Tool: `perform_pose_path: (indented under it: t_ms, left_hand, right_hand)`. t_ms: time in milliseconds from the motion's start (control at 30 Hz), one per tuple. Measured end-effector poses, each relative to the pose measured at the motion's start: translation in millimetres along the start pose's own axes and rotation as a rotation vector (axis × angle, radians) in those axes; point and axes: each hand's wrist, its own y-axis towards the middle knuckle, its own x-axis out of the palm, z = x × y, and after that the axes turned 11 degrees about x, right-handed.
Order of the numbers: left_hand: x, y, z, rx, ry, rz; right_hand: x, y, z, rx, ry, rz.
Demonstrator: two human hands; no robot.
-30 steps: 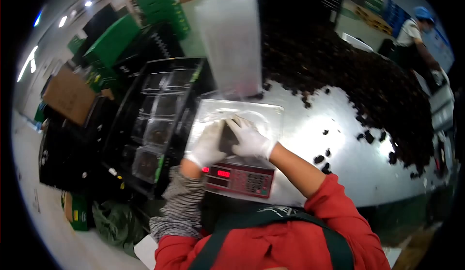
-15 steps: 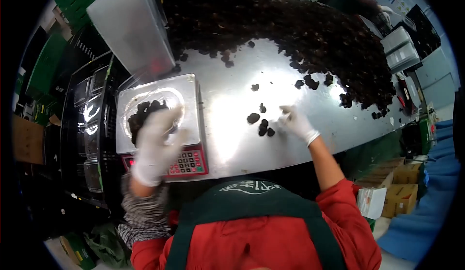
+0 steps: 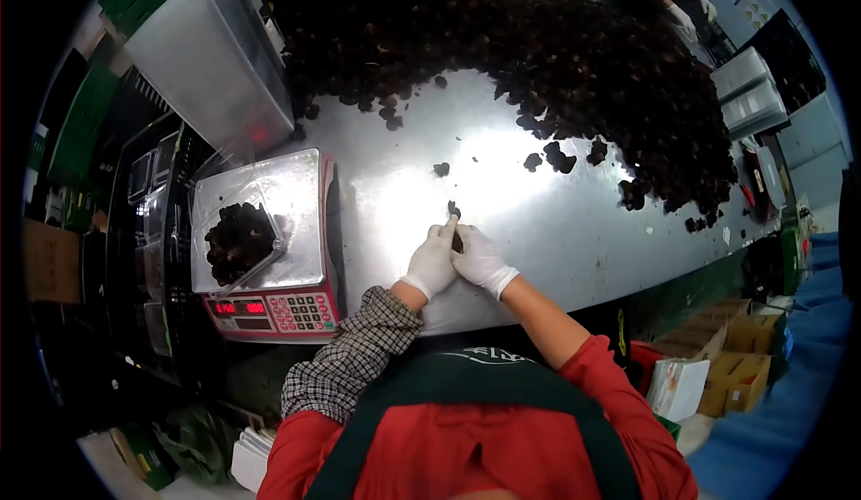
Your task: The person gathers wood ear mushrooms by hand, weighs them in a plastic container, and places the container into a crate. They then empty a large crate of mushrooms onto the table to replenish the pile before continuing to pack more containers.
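Note:
In white gloves, my left hand [image 3: 433, 260] and my right hand [image 3: 481, 260] meet over the steel table, closed around a few dark wood ear mushrooms [image 3: 457, 242]. One small piece [image 3: 453, 206] pokes out beyond the fingertips; the rest are mostly hidden. To the left, a clear plastic tray [image 3: 277, 247] holding a heap of wood ear mushrooms [image 3: 240, 238] sits tilted on a red digital scale [image 3: 305, 313]. A single loose mushroom [image 3: 441, 169] lies a little beyond my hands.
A large pile of wood ear mushrooms [image 3: 556, 52] covers the table's far side. A stack of clear containers [image 3: 206, 60] stands behind the scale, and black crates [image 3: 148, 249] are at the left. Another person's gloved hand [image 3: 683, 21] shows at the far right.
My left hand has moved right, from the tray on the scale to the table. My right hand has come left to meet it, and the loose mushrooms there are now gathered between them.

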Motion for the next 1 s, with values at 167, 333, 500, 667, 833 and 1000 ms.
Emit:
perform_pose_path:
  t_ms: [167, 333, 500, 667, 833, 1000]
  left_hand:
    - [10.8, -15.5, -32.9, -0.099, -0.454, 0.303]
    - [-65.4, -67.5, 17.0, 0.008, -0.381, 0.601]
    - [-197.7, -149.4, -14.0, 0.126, -0.009, 1.069]
    - [-307.6, -232.0, -31.8, -0.004, 0.013, 1.29]
    - [-313.4, -220.8, -57.5, -0.018, 0.17, 1.029]
    - [-312.7, -180.8, -69.2, 0.146, 0.153, 0.842]
  right_hand:
    - [-31.2, 0.8, -9.6, -0.049, 0.221, -0.298]
    - [-22.0, 39.4, -7.4, -0.269, -0.279, 0.209]
    - [-22.1, 55.6, 48.0, -0.402, -0.284, 0.238]
    - [-140.0, -62.9, 145.7, 0.128, -0.229, 0.282]
    - [-178.3, -145.9, 165.9, 0.195, -0.682, 0.352]
    - [-72.0, -103.0, 11.1, 0.066, -0.414, 0.055]
